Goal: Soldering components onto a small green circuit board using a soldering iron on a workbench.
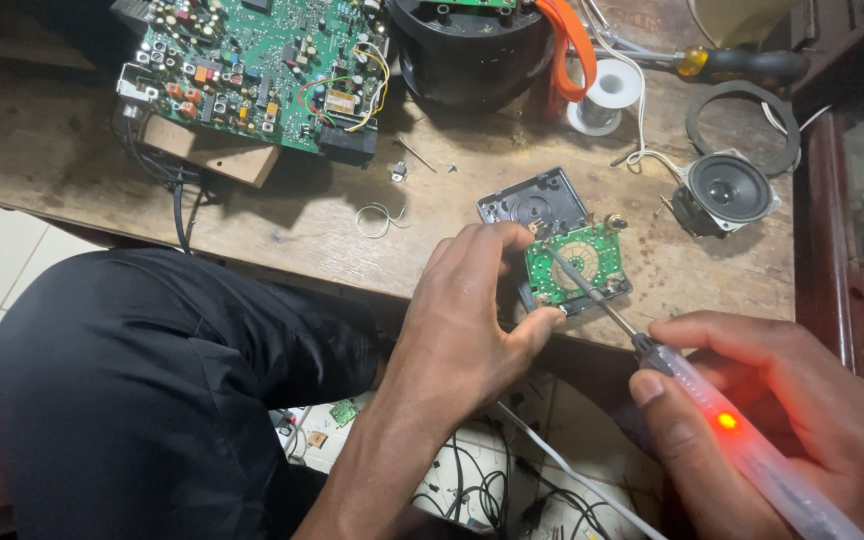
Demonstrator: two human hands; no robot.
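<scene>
**Tester screwdriver meets small circuit board at a crowded workbench**

Seen from the head camera, a person seated at a worn wooden bench [252, 215] works on a small green circuit board [580, 265] that sits in a grey plastic housing [535, 203] near the bench's front edge. The left hand [472, 320] is closed around the near-left corner of the board and housing, thumb at the front edge and fingers curled over the top, pinning the piece to the wood. The right hand [782, 400], low at the right of the frame, grips a clear-handled tester screwdriver [722, 425] whose red lamp is lit inside the handle; its thin metal shaft runs up and left, and the tip rests on the face of the green board.

Behind the work, a large green circuit board [262, 70] crowded with components lies at the back left, partly on a wooden block [207, 150]. A round black casing [467, 50] stands beside it, with a spool of solder wire [600, 95] just to its right. A small loudspeaker [727, 190] lies at the right, close to a black ring [747, 120] and a yellow-and-black screwdriver [742, 65]. Loose cables [472, 480] tangle on the floor below, beside the person's dark-trousered knee [152, 370].
</scene>
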